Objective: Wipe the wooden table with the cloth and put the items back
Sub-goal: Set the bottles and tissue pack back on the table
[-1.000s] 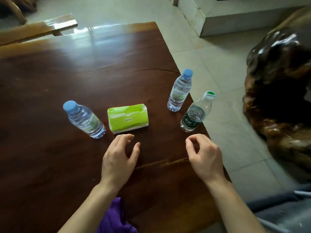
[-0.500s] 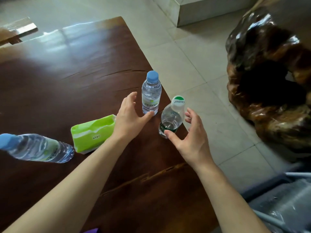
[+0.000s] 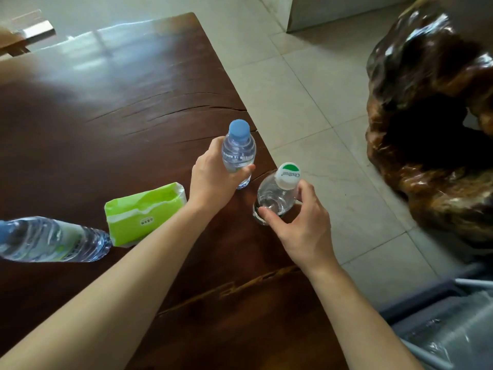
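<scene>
My left hand (image 3: 213,180) was closed around the blue-capped bottle (image 3: 238,152) near the table's right edge, thumb across the front of it and fingers hidden behind; the bottle stood upright, and I could not tell whether its base touched the wood or hung just above it. My right hand (image 3: 298,225) was wrapped around the white-capped bottle (image 3: 277,194) just beside the first, thumb (image 3: 269,213) on the near side and fingers (image 3: 306,190) on the far side below the cap (image 3: 287,175), which carried a green patch and printed lettering. That bottle stood at the very edge of the table (image 3: 120,124), leaning toward me in this wide view. The two bottles were close but apart. Left of my left forearm lay a green tissue pack (image 3: 145,212) flat on the wood, one corner near the base of a third bottle (image 3: 53,240), which showed stretched at the left border of the view with its blue cap cut off by the frame. The tabletop was dark brown and glossy, with long cracks running across it beyond the bottles and another crack closer to me between my forearms. I saw no cloth anywhere in the view. To the right, pale floor tiles (image 3: 306,89) ran up to a large, polished root-wood piece (image 3: 432,116) with a dark hollow in it.
</scene>
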The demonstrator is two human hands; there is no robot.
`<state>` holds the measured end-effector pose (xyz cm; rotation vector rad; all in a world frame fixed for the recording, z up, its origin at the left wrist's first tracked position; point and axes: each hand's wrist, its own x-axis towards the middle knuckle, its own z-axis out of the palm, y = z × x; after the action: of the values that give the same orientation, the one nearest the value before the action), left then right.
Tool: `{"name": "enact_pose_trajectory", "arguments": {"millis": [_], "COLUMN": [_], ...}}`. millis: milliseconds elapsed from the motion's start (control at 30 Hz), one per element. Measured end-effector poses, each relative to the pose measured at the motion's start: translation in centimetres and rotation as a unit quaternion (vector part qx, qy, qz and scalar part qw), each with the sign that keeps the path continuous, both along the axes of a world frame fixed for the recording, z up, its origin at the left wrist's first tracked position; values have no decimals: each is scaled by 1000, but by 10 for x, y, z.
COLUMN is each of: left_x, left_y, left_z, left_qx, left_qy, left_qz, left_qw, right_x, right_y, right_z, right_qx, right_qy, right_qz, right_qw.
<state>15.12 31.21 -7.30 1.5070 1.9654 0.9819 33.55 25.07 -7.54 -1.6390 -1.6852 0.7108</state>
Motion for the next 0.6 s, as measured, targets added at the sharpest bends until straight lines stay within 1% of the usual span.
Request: {"name": "enact_pose_trajectory", "arguments": {"millis": [100, 267, 433, 600], "left_x": [-2, -9, -30, -78], "left_y": [-29, -105, -185, -265], "left_z": [3, 10, 15, 18], "left_qx": [9, 14, -4, 2], "left_qy": [1, -53, -59, -53], "left_qz": [11, 31, 92, 174], "left_qw": [1000, 998, 994, 983], "right_x": [1, -3, -24, -66], "right_y": [-15, -54, -92, -131], "right_z": [2, 4, 7, 12], "right_qx": [2, -8, -8, -15], "right_qy": [13, 27, 1, 9], "right_qz": [-3, 9, 64, 121], "right_qw": [1000, 1000, 998, 993]}}
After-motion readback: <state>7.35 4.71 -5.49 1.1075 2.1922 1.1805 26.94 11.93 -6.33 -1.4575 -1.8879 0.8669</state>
